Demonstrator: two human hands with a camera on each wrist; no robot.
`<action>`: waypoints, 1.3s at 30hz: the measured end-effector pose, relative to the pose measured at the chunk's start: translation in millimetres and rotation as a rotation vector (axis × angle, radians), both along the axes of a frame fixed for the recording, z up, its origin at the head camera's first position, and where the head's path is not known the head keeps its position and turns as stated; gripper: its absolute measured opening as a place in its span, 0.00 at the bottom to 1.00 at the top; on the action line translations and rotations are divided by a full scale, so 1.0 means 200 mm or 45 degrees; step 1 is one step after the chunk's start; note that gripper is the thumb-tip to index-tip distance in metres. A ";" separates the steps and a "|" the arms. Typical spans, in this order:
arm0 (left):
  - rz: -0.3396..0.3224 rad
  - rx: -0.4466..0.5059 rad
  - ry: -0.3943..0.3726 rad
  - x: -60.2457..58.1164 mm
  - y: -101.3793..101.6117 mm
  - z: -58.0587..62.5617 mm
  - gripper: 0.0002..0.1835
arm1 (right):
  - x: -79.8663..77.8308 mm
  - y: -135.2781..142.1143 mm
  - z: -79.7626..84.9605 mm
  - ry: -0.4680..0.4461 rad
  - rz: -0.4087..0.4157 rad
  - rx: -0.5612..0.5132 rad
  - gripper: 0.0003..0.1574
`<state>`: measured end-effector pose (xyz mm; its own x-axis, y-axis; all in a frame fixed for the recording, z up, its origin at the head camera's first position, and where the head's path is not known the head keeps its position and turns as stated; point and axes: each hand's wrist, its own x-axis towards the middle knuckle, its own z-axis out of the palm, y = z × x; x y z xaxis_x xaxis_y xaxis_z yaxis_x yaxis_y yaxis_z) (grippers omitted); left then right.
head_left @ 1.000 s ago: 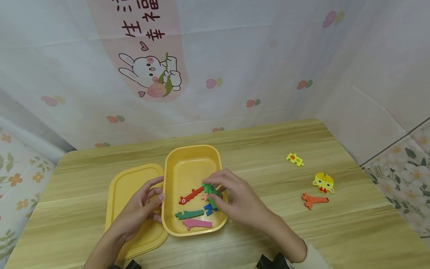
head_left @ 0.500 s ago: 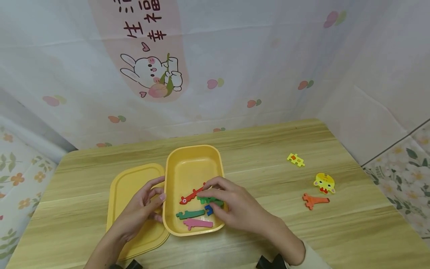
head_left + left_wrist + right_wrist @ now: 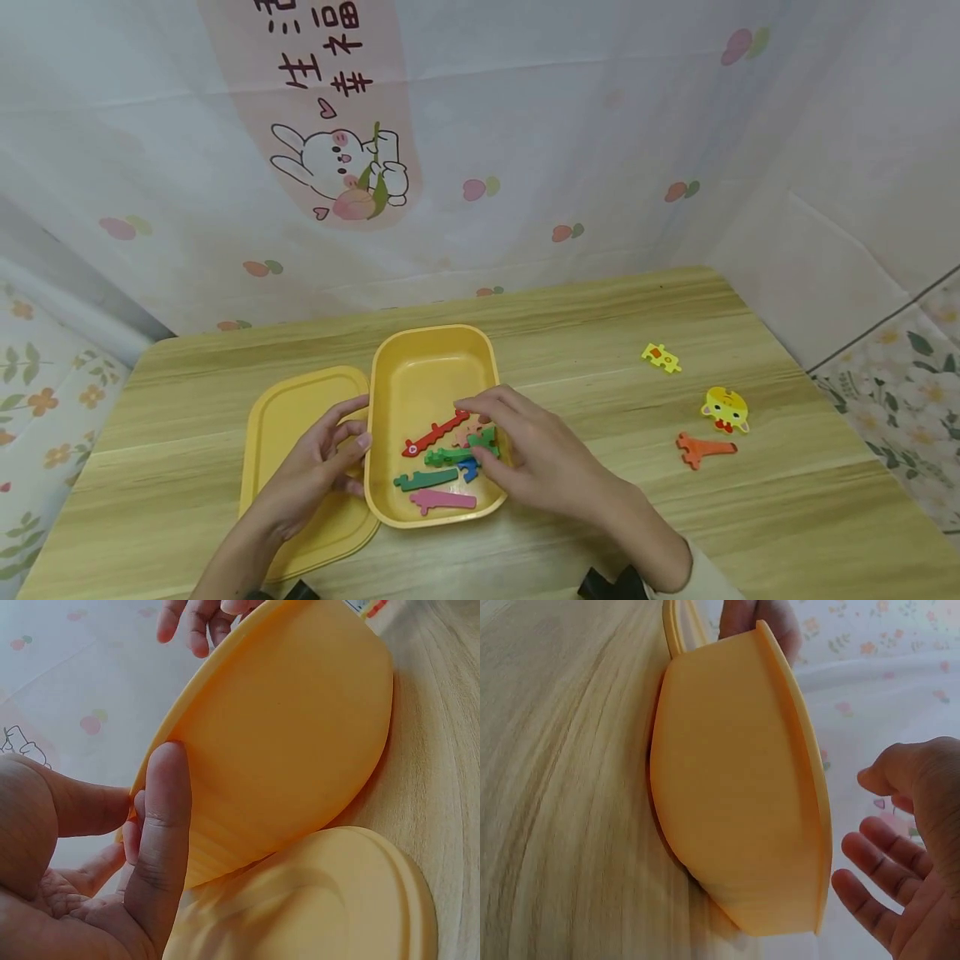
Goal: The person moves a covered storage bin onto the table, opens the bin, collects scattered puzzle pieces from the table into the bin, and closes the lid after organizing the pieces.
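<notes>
In the head view, my left hand (image 3: 326, 454) grips the left rim of a yellow plastic box (image 3: 427, 346); the left wrist view shows its thumb and fingers pinching the box wall (image 3: 277, 727). Over the box's right rim is my right hand (image 3: 536, 454), fingers loosely bent and apart, holding nothing. Below its fingertips lies a bright green puzzle piece (image 3: 450, 456), overlapping a blue piece (image 3: 469, 471) and a pale orange piece (image 3: 465, 435). A red snake-like piece (image 3: 435, 433), a dark green piece (image 3: 426, 479) and a pink piece (image 3: 444, 500) are also inside the box.
The yellow lid (image 3: 277, 433) lies flat at the box's left. To the right on the wooden table (image 3: 600, 333) are a yellow puzzle piece (image 3: 662, 357), a yellow animal-head piece (image 3: 725, 408) and an orange piece (image 3: 705, 448). A printed curtain (image 3: 570, 125) hangs behind.
The green piece, earlier held up in my right fingers, has been lowered into the box and let go, and now lies flatter and further left. My left hand has stayed on the rim.
</notes>
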<state>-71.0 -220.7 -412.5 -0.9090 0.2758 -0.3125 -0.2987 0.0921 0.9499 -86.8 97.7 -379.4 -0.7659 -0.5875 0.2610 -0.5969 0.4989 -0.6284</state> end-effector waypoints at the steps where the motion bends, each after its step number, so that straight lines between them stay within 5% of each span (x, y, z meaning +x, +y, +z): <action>1: -0.002 0.001 -0.003 0.00 0.00 0.00 0.36 | 0.00 0.01 0.00 -0.008 -0.014 0.014 0.32; 10: 0.018 0.018 -0.012 0.01 0.00 0.02 0.36 | -0.02 0.06 0.02 0.060 -0.090 0.056 0.24; 39: 0.025 0.035 -0.034 0.01 0.01 0.02 0.36 | -0.02 0.29 -0.04 0.075 -0.259 0.022 0.20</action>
